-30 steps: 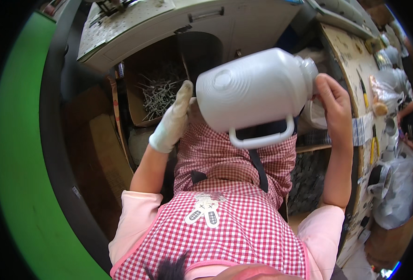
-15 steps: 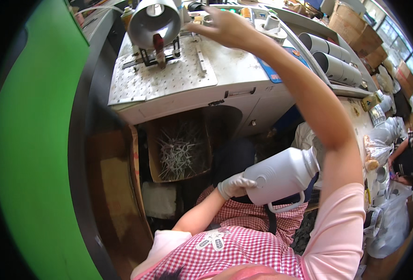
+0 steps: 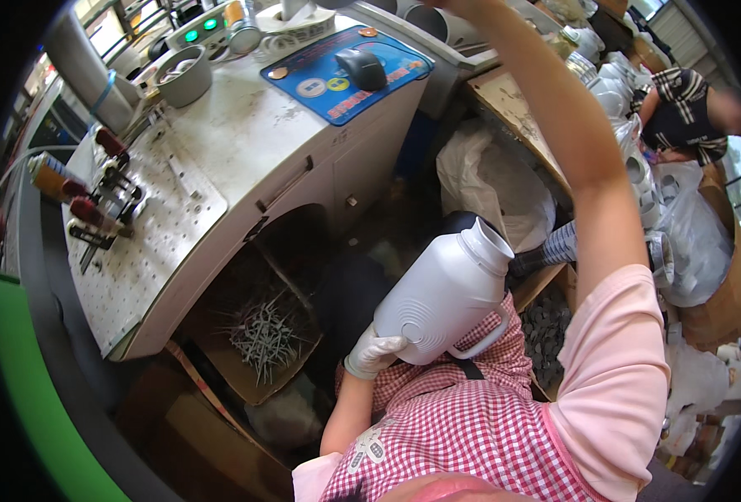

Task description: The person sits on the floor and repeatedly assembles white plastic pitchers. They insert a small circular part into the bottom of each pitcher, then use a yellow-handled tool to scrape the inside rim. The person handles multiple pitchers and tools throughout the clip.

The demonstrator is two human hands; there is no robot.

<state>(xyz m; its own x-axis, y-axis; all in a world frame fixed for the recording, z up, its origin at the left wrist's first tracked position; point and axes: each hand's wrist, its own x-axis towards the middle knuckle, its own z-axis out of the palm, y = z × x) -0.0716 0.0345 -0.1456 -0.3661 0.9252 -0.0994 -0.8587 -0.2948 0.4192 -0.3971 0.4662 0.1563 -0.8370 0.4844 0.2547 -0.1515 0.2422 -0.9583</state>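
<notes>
Far left, red-handled metal clamps (image 3: 107, 197) on the white perforated benchtop (image 3: 157, 238). Now my white-gloved left hand (image 3: 372, 351), fingers holding the base of a pale grey, handled plastic jug (image 3: 446, 293), tilted over my lap, mouth up-right. My bare right forearm (image 3: 559, 100) runs off the top; right hand's fingers, can't tell.

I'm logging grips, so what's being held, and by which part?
The gloved left hand holds the pale grey jug near its base; the right hand is out of view.
</notes>
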